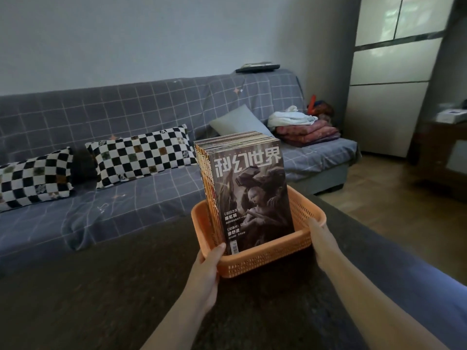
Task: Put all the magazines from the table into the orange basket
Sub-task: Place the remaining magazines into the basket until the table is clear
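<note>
An orange perforated basket (265,258) stands on the dark table (101,286). Several magazines (249,188) stand upright inside it, the front one with a grey cover and large white characters. My left hand (208,269) grips the basket's near left corner, thumb hooked over the rim. My right hand (322,239) holds the basket's right side, fingers against its wall near the rim. No magazine lies loose on the visible table top.
A grey checked sofa (151,137) runs behind the table with two black-and-white checkered pillows (141,152) and folded blankets (307,133) at its right end. A tall pale cabinet (394,79) stands at the right over a wooden floor.
</note>
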Demonstrator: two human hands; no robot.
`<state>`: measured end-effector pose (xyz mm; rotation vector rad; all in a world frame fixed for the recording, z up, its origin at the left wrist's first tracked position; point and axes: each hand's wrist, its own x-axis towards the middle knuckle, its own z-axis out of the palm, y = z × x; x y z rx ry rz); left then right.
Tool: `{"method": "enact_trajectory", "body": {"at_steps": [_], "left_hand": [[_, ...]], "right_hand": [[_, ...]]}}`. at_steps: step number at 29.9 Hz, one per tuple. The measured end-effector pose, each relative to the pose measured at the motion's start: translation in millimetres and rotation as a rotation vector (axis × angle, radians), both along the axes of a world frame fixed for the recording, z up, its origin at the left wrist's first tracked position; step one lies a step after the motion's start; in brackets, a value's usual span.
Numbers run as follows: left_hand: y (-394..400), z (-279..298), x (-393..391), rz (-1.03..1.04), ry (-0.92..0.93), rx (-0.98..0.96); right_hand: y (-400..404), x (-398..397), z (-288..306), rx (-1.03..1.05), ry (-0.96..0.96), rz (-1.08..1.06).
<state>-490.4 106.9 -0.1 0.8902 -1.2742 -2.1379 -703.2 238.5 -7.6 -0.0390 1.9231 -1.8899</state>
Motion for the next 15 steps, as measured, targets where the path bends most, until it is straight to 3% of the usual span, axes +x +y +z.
{"method": "enact_trajectory", "body": {"at_steps": [15], "left_hand": [[0, -3, -144, -0.029, -0.004, -0.059]], "right_hand": [[-11, -147, 7, 0.182, 0.026, -0.013]]}}
